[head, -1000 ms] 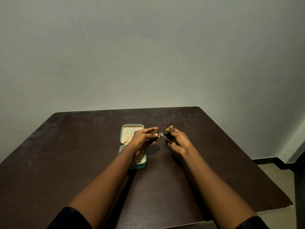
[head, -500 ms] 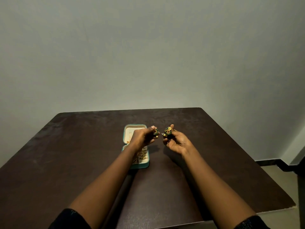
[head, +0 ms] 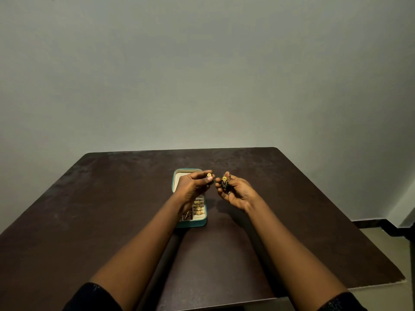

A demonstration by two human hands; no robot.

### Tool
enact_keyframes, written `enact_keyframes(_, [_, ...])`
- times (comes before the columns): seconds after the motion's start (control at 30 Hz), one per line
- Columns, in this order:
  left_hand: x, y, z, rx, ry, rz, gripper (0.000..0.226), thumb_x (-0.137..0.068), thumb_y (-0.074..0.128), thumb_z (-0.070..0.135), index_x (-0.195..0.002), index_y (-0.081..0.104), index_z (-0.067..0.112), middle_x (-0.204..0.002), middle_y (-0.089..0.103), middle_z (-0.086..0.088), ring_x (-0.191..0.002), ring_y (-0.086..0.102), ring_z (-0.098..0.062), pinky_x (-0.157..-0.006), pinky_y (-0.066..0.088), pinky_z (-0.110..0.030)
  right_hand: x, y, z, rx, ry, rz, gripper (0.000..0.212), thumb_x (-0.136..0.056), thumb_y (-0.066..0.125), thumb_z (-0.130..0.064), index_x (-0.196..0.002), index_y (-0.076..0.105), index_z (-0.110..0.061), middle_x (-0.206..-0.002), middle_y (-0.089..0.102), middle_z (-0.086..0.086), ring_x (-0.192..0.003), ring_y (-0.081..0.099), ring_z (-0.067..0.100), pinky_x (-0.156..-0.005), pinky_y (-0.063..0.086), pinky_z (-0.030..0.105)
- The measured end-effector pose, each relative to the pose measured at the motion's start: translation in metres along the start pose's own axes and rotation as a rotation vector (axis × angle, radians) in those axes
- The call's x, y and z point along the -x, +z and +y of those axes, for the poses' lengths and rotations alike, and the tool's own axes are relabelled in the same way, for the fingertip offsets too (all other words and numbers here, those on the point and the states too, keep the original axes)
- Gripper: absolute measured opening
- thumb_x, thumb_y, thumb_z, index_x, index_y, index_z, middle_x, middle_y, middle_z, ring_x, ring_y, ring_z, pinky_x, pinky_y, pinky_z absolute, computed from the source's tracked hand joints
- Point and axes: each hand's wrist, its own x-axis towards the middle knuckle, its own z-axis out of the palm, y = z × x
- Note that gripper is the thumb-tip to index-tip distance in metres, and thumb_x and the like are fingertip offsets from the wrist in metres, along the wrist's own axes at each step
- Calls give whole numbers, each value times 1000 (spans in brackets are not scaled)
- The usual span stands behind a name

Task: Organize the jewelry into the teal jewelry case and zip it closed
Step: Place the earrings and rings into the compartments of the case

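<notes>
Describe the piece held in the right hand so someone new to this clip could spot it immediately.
On the dark brown table, just right of the open teal jewelry case, the right hand is raised palm-up. Pinched at its fingertips is a gold-topped earring with a dark drop, larger than the small gold piece in the left hand.

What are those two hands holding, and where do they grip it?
Each holds a small gold earring: left hand pinches one at its fingertips; right hand pinches the other. Exact grip spot is too small to tell.

The table is dark brown. The little case is teal outside and cream inside, with gold rings in it. Each hand holds a small gold piece. The sleeves are black. The wall is plain grey.
</notes>
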Motion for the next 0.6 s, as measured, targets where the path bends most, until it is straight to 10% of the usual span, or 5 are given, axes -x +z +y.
enact_keyframes(0.6, [7, -24, 15, -41, 50, 63, 28, -85, 61, 4, -111, 66, 10, -95, 70, -3, -90, 62, -13, -86, 47, -26, 9, 30, 5, 90, -61, -17, 22, -96, 47, -9, -76, 56, -13, -68, 57, 3, -61, 48, 10, -51, 41, 20])
